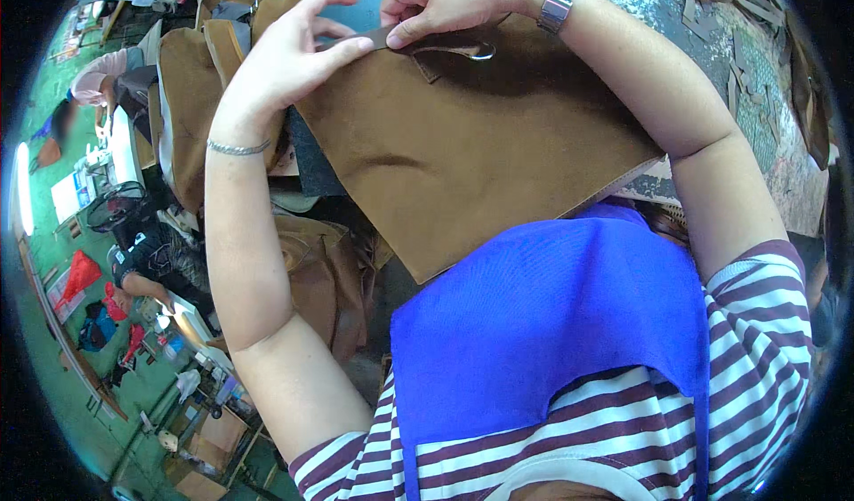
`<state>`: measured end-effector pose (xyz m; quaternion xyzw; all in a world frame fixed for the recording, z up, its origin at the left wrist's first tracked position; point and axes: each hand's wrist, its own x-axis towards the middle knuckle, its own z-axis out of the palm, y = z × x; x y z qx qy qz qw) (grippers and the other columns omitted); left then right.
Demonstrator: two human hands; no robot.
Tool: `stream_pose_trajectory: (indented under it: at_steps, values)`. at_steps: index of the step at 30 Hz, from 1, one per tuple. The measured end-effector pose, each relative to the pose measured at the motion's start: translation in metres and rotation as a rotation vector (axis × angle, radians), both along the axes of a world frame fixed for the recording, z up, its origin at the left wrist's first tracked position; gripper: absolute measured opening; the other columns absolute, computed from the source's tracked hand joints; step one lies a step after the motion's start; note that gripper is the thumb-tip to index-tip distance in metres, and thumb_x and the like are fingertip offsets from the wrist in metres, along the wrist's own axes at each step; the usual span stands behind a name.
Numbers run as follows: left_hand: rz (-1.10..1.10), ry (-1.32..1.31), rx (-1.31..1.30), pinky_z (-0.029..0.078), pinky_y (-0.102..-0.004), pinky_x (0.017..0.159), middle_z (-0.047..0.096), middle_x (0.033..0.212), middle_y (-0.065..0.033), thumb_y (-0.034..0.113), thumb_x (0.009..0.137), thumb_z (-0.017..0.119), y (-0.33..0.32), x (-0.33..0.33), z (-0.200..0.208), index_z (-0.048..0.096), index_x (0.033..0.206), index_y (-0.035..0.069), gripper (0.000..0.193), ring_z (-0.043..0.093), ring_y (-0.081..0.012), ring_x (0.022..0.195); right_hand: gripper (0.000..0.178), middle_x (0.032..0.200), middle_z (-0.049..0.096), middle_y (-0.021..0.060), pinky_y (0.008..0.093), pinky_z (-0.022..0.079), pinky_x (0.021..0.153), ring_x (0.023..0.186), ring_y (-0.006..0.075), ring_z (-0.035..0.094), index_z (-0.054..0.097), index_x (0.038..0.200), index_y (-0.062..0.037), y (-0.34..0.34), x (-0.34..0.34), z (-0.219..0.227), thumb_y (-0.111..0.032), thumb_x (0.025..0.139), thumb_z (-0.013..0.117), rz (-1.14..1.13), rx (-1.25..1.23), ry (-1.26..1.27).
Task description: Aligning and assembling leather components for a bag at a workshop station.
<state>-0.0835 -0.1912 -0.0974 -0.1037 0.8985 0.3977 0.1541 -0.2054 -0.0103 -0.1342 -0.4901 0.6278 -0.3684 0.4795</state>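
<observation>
A large brown panel (480, 145), suede-like, lies tilted in front of me, its near corner hanging beside my blue apron. Along its far edge runs a narrow dark brown strip (378, 37). My right hand (454, 1) pinches this strip between thumb and bent fingers. On its left end presses the thumb of my left hand (298, 43); two of that hand's fingers are raised and curved above the edge. Just below my right hand, a short brown strap (431, 63) with a shiny metal ring (484, 52) lies on the panel. My fingers partly hide the strip.
Brown bags (191, 101) stand piled at the left, with more brown material (320, 270) below. Dark offcuts (743, 83) litter the worn tabletop (667, 34) at the right. Two people (98, 78) work at benches farther left, near a black fan (120, 206).
</observation>
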Motion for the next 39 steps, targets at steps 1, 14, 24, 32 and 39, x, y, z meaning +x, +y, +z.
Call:
stream_pose_trajectory:
  at_steps: [1,14,24,32,39]
  values:
    - [-0.054,-0.024,0.105,0.044,-0.0214,0.074,0.066,0.086,-0.0022,0.011,0.083,0.068,0.003,-0.001,-0.001,0.049,0.124,0.006,0.045,0.056,-0.006,0.079,0.024,0.072,0.062,0.0045,0.0307,0.046,0.061,0.065,0.0137,0.055,0.061,0.094,0.0016,-0.002,0.001,0.001,-0.021,0.089,0.059,0.028,-0.004,0.065]
    - [0.007,-0.003,0.275,0.041,-0.0187,0.068,0.063,0.079,0.0024,0.004,0.08,0.069,0.003,-0.004,-0.012,0.054,0.12,0.008,0.043,0.053,-0.0033,0.073,0.023,0.078,0.068,0.0131,0.0329,0.049,0.066,0.072,0.0203,0.063,0.065,0.09,-0.0002,0.027,-0.011,0.023,-0.022,0.083,0.065,-0.128,0.005,0.263]
    - [0.056,0.067,0.318,0.04,-0.018,0.068,0.062,0.08,0.0034,0.004,0.079,0.069,0.007,0.002,-0.011,0.055,0.117,0.008,0.041,0.052,-0.003,0.073,0.017,0.076,0.067,0.0149,0.0351,0.049,0.067,0.072,0.0249,0.064,0.065,0.087,-0.0007,0.022,-0.014,0.009,-0.017,0.082,0.065,-0.123,-0.129,0.413]
    - [-0.009,-0.076,0.112,0.043,-0.0195,0.066,0.064,0.081,0.0021,0.02,0.082,0.07,0.005,-0.003,-0.009,0.065,0.106,0.003,0.03,0.053,-0.0034,0.07,0.019,0.078,0.067,0.0167,0.0358,0.05,0.067,0.074,0.0265,0.065,0.064,0.087,0.0001,0.024,-0.003,0.003,-0.018,0.083,0.066,-0.164,-0.218,0.385]
    - [-0.051,-0.374,0.092,0.043,-0.0191,0.071,0.063,0.085,0.0043,0.029,0.084,0.069,0.002,-0.021,-0.002,0.068,0.098,0.004,0.029,0.054,-0.0023,0.076,0.018,0.08,0.067,0.0176,0.0358,0.05,0.068,0.075,0.0289,0.066,0.065,0.088,-0.0007,0.028,0.002,0.011,-0.018,0.083,0.066,-0.182,-0.287,0.445]
